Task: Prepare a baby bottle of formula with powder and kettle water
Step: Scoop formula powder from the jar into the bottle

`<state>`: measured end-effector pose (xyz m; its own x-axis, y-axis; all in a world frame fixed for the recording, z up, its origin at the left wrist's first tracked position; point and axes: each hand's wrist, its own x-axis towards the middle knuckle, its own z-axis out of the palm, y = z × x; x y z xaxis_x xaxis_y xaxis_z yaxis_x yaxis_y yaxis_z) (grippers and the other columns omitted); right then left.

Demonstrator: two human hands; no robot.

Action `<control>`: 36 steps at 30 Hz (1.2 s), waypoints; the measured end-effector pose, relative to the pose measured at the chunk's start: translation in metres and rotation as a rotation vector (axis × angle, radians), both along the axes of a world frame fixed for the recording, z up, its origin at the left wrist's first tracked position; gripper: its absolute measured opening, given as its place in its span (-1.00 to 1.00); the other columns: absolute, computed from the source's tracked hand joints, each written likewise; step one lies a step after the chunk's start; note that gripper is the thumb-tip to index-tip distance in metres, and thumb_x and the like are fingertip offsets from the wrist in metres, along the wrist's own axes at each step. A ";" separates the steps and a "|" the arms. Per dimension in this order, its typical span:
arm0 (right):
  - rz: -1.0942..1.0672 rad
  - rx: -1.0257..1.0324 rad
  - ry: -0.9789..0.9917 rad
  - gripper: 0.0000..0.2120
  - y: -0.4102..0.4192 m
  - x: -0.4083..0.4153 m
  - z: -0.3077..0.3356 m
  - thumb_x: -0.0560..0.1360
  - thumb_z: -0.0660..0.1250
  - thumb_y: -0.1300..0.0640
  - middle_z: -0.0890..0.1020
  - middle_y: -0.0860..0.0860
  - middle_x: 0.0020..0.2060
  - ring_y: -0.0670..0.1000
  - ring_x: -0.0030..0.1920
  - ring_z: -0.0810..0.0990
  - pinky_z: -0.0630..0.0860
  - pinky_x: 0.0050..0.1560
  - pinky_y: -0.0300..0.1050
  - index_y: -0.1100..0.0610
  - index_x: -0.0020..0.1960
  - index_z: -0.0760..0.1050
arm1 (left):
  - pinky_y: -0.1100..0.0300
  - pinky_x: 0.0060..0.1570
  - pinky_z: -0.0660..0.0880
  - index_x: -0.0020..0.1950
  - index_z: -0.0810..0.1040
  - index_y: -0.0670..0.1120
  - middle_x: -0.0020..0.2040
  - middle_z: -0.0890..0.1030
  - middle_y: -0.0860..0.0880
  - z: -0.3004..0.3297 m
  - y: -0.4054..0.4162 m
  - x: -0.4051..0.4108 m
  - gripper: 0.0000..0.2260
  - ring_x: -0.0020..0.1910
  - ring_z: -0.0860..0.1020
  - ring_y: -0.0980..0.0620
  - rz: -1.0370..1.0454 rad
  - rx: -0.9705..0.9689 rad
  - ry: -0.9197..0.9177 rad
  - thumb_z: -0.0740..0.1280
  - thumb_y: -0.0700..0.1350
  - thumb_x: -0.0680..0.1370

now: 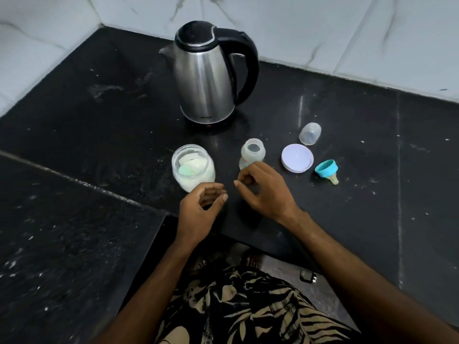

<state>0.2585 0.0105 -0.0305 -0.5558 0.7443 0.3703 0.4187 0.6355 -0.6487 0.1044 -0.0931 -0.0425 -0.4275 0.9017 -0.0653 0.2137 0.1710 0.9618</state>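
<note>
An open baby bottle (252,153) stands upright on the black counter (347,194). Left of it stands an open jar of white formula powder (193,167) with a green scoop lying in it. Behind them is the steel kettle (207,73), lid closed, black handle to the right. My left hand (201,209) hovers just in front of the jar, fingers loosely curled, holding nothing. My right hand (263,189) hovers in front of the bottle's base, fingers loosely curled and empty, hiding the bottle's foot.
A lilac jar lid (297,158) lies right of the bottle. A blue collar with its teat (327,170) lies on its side further right. A clear bottle cap (310,133) stands behind the lid. White tiled walls close the corner behind the kettle.
</note>
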 end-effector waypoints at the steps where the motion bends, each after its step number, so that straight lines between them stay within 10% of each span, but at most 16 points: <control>1: 0.021 -0.021 -0.019 -0.89 0.000 -0.003 0.000 0.48 0.42 0.12 0.53 -0.09 -0.24 -0.23 -0.23 0.40 0.39 -0.15 -0.36 0.14 -0.12 0.53 | 0.24 -0.04 0.58 -0.01 0.64 -0.06 -0.15 0.71 0.02 0.000 -0.002 -0.004 -0.87 -0.12 0.68 0.11 0.044 0.003 0.016 0.49 -0.24 0.49; 9: 0.122 -0.077 -0.019 -0.89 -0.001 -0.028 0.010 0.48 0.44 0.15 0.54 -0.05 -0.26 -0.11 -0.25 0.45 0.42 -0.20 -0.28 0.15 -0.13 0.53 | 0.17 -0.28 0.44 -0.20 0.52 -0.10 -0.37 0.50 -0.01 0.003 -0.012 -0.029 -0.77 -0.38 0.43 0.15 0.300 0.080 0.143 0.56 -0.10 0.42; 16: 0.094 -0.072 0.079 -0.91 0.002 -0.043 0.032 0.47 0.45 0.21 0.57 -0.02 -0.23 -0.16 -0.26 0.48 0.38 -0.18 -0.42 0.19 -0.10 0.56 | 0.15 0.37 0.38 0.54 0.18 0.08 0.42 0.37 0.07 0.003 0.001 -0.053 -0.03 0.40 0.37 0.16 0.201 0.004 0.159 0.60 0.16 0.25; 20: 0.126 -0.025 0.050 -0.94 0.007 -0.054 0.056 0.50 0.42 0.20 0.57 -0.05 -0.19 -0.11 -0.29 0.50 0.38 -0.23 -0.40 0.17 -0.04 0.59 | 0.14 0.39 0.39 0.49 0.31 0.08 0.40 0.44 0.19 0.016 0.014 -0.059 -0.15 0.39 0.41 0.20 0.017 0.029 0.163 0.62 0.03 0.28; 27: 0.363 0.108 -0.679 -0.76 0.008 -0.077 0.098 0.61 0.14 0.06 0.57 -0.05 0.12 0.08 0.01 0.59 0.34 -0.18 -0.08 0.03 0.16 0.54 | 0.07 0.34 0.45 0.42 0.40 0.03 0.32 0.55 0.13 0.017 0.011 -0.057 -0.27 0.35 0.49 0.11 -0.036 0.138 0.134 0.64 -0.15 0.33; 32: 0.417 0.099 -1.013 -0.86 0.004 -0.096 0.103 0.55 0.18 0.13 0.53 0.03 -0.12 0.11 -0.21 0.46 0.35 -0.20 -0.04 0.07 -0.18 0.33 | 0.09 0.38 0.42 0.51 0.32 -0.02 0.39 0.49 0.11 0.010 0.007 -0.055 -0.15 0.39 0.44 0.17 0.005 0.066 0.142 0.65 -0.08 0.31; 36: 0.415 0.069 -1.139 -0.87 0.002 -0.103 0.107 0.55 0.21 0.16 0.49 0.05 -0.10 0.11 -0.19 0.43 0.35 -0.17 -0.05 0.12 0.05 0.50 | 0.15 0.40 0.38 0.52 0.31 -0.04 0.42 0.46 0.09 0.009 0.004 -0.051 -0.13 0.41 0.41 0.18 0.007 0.070 0.158 0.65 -0.08 0.30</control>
<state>0.1554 0.0120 0.0763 -0.7803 0.4304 -0.4537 0.4836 0.8753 -0.0014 0.0530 -0.0887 -0.0335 -0.4336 0.8987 0.0663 0.3626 0.1066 0.9258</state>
